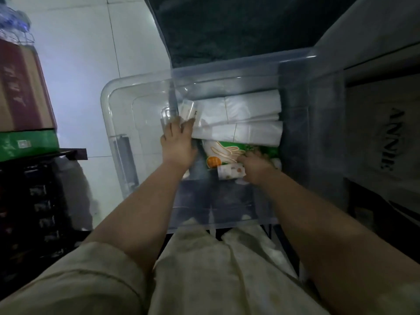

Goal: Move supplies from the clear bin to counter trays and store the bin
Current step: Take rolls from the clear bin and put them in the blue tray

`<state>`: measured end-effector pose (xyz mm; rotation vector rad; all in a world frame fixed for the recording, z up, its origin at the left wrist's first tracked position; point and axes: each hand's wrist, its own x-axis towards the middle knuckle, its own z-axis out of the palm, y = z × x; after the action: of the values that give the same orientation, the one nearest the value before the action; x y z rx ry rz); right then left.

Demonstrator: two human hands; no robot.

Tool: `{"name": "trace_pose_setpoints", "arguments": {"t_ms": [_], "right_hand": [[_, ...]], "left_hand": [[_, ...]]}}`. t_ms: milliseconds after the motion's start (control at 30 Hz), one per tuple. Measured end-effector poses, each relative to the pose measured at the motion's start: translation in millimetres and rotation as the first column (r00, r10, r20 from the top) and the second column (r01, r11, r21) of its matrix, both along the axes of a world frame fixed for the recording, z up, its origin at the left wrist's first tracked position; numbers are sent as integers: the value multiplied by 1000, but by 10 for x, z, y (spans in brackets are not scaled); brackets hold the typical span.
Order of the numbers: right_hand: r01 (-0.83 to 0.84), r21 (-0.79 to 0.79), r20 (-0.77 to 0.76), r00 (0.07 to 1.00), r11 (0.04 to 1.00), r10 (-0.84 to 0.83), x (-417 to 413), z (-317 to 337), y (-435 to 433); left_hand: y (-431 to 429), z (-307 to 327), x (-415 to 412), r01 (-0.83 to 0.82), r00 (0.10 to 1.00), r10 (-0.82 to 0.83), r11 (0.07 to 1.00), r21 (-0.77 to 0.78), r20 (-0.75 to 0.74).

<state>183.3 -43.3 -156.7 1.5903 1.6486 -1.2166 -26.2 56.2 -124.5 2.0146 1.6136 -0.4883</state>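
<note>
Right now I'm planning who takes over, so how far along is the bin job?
Early. Nothing looks done: the clear bin holds white packs and a green glove pack. In hand: left hand on a small packet, right hand by a small tube. Left: moving everything out and storing the bin.

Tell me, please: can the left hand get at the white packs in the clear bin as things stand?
Probably yes. The left hand is already inside the clear bin, its fingers at the left end of the white packs, and nothing lies on top of them.
</note>
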Motion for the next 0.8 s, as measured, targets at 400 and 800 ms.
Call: {"name": "trace_pose_setpoints", "arguments": {"t_ms": [400, 800], "right_hand": [[50, 45, -99, 994, 998, -45, -88, 15, -43], [185, 512, -143, 981, 839, -129, -173, 1616, -18]], "left_hand": [[53, 129, 67, -69, 990, 67, 998, 13, 124], [110, 1816, 359, 420, 866, -470, 868, 264, 167]]}}
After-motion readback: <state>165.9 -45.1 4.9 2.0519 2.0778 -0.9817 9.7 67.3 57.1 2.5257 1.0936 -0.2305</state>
